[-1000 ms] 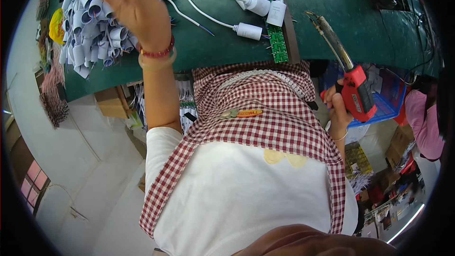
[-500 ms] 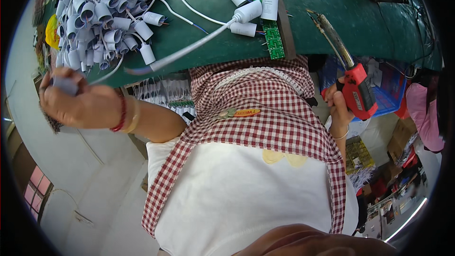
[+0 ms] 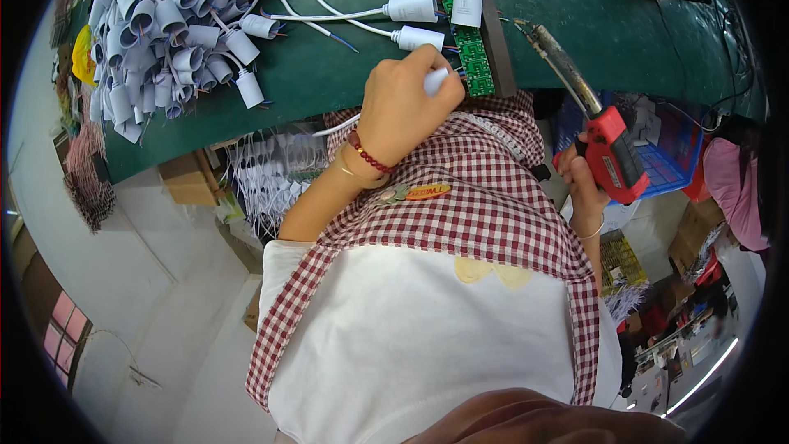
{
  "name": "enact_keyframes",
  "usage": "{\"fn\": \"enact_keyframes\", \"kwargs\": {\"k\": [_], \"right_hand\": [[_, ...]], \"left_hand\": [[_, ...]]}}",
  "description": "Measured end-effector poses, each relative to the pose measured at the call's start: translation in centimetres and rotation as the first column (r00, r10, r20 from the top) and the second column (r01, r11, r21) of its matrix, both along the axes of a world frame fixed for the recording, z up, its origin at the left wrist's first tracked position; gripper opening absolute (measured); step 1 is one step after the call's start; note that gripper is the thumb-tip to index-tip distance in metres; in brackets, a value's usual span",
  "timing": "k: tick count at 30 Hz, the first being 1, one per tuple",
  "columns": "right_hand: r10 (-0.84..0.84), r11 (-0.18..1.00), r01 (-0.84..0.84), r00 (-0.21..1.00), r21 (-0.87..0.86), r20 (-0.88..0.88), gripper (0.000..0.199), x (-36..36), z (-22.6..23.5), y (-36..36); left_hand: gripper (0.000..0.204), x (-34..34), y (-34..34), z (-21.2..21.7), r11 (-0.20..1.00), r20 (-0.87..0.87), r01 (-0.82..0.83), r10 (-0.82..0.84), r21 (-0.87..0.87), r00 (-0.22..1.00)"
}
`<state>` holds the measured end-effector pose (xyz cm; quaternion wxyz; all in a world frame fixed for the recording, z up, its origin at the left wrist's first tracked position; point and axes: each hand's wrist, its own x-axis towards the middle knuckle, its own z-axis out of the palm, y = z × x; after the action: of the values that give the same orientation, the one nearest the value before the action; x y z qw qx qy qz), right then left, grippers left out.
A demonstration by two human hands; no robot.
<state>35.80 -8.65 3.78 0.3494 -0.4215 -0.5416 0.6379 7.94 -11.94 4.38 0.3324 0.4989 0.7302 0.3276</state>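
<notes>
My left hand (image 3: 407, 107) is closed round a white plastic sleeve (image 3: 436, 80) at the near end of a strip of green circuit boards (image 3: 474, 59). A white cable trails from under this hand to the left. The sleeve's wire end reaches the strip's edge; whether it touches is too small to tell. Beyond it, more white sleeves (image 3: 411, 8) with cables lie with their wires at the strip. On the right, my right hand (image 3: 583, 177) grips a red soldering gun (image 3: 612, 152), its metal tip pointing up and left over the table edge.
A large heap of white sleeves (image 3: 168, 20) covers the left of the green table (image 3: 575, 57). A dark bar (image 3: 496, 45) runs along the strip's right side. Below the table edge are a blue crate (image 3: 666, 168), hanging white cables (image 3: 267, 181) and a cardboard box (image 3: 189, 179).
My left hand has swung from beside the heap to the circuit board strip, carrying a sleeve. A cabled sleeve that was blurred in mid-air now lies by the strip. The soldering gun has barely shifted.
</notes>
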Motion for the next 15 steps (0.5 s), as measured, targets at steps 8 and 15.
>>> {"fn": "enact_keyframes", "kwargs": {"k": [8, 15], "right_hand": [[0.091, 0.992, -0.077, 0.985, -0.096, 0.145, 0.013, 1.1, -0.3, -1.7], [0.095, 0.995, -0.087, 0.961, -0.043, 0.259, 0.01, 0.7, -0.2, -1.8]], "left_hand": [[0.014, 0.0, 1.0, -0.6, 0.998, -0.129, -0.035, 0.04, 0.044, 0.991], [0.015, -0.7, 0.9, -0.4, 1.0, -0.107, 0.015, -0.018, -0.024, 0.994]]}}
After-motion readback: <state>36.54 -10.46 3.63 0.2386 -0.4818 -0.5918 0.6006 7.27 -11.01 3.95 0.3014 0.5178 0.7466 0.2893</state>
